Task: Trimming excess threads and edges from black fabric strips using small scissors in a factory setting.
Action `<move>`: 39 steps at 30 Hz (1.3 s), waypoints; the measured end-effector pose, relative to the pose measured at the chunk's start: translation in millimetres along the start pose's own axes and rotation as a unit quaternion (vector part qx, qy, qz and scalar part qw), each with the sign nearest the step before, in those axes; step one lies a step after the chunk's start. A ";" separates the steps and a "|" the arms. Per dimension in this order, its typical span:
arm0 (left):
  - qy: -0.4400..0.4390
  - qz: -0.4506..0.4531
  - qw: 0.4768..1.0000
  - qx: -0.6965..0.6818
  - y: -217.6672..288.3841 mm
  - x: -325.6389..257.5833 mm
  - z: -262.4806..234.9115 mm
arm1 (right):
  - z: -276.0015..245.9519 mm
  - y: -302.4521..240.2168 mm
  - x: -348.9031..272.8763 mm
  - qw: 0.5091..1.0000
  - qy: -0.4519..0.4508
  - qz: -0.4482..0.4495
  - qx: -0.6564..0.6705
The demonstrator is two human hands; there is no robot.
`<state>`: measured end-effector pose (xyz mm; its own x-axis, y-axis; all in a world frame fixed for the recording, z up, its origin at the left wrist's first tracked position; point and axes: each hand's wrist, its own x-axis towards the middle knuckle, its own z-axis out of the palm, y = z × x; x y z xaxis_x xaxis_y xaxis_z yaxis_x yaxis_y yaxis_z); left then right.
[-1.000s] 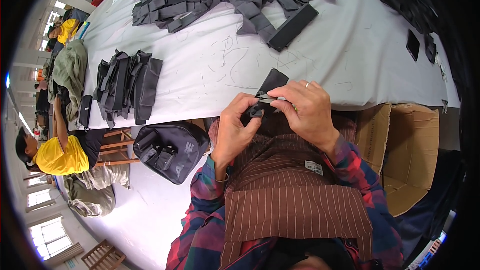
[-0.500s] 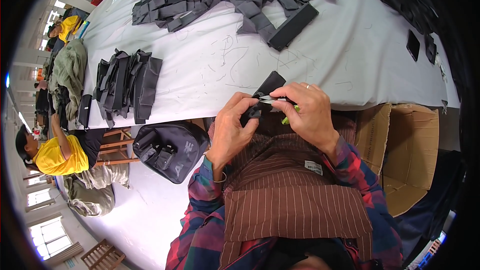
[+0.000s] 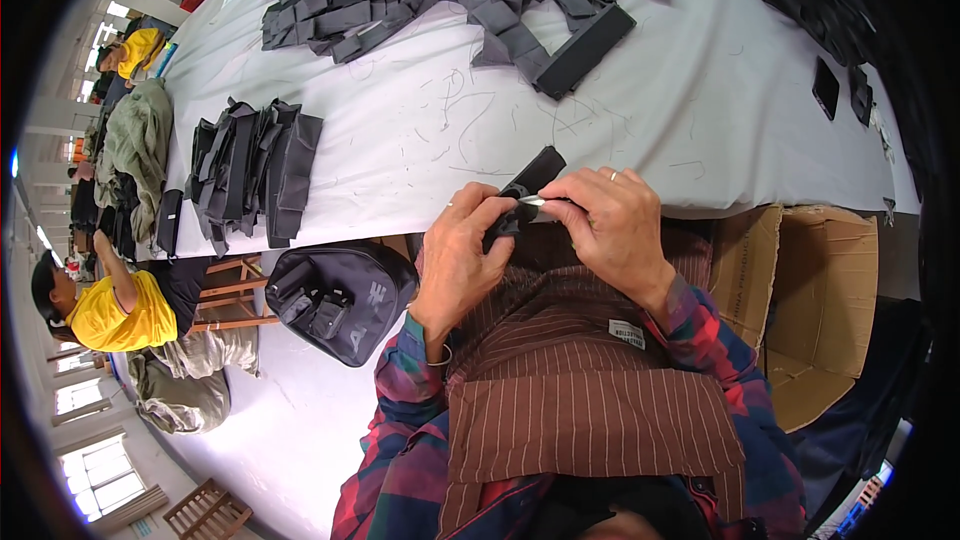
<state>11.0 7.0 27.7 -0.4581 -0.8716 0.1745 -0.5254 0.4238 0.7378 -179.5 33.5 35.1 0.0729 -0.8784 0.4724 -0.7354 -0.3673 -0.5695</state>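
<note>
At the table's near edge, my left hand [image 3: 462,252] pinches a dark grey fabric strip [image 3: 540,169], its fingers closed on the folded cloth. One end of the strip points up and away over the white table. My right hand [image 3: 615,230] is closed around a small pair of thread snips [image 3: 533,201]. Their pale blades touch or lie just over the cloth beside my left fingertips; my right fingers hide the handle. A pile of similar dark grey fabric pieces [image 3: 400,2] lies across the far side, and a neater stack [image 3: 256,175] sits to my left.
An open cardboard box [image 3: 815,310] stands at the right below the table. A black bag [image 3: 345,315] lies lower left beside a wooden stool [image 3: 235,292]. Far right on the cloth-covered table [image 3: 690,120] is a black phone [image 3: 826,90]. A person in yellow [image 3: 130,305] works at left.
My right hand has turned and closed further over the snips, so their green handle no longer shows. The blades have shifted slightly left. The fabric strip has tilted a little.
</note>
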 end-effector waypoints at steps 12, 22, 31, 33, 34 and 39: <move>-0.001 0.116 0.986 0.117 6.2 10.9 -12.0 | 17.0 3.4 1.1 0.981 -0.051 0.088 0.164; 0.138 0.093 0.986 -0.014 -18.5 -2.4 24.6 | 35.5 11.1 -2.9 0.934 -0.064 0.164 0.309; 0.174 0.080 0.980 -0.057 -33.3 -11.8 46.3 | 38.4 34.6 2.1 0.818 -0.192 0.252 0.480; 0.208 0.123 0.968 -0.062 -36.4 -11.6 49.8 | 39.6 34.6 -0.2 0.785 -0.199 0.302 0.502; 0.207 0.122 0.969 -0.063 -35.8 -11.1 51.1 | 42.1 34.5 -3.3 0.800 -0.163 0.318 0.482; 0.247 0.140 0.958 -0.035 -33.7 -9.6 52.6 | 30.8 21.9 -4.7 0.928 -0.015 0.231 0.292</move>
<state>-4.6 14.1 -33.2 -0.1686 -0.7442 0.6463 -0.3740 0.6550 0.6566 -175.1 20.2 -0.3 -0.1343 -0.9882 0.0735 -0.2030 -0.0452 -0.9781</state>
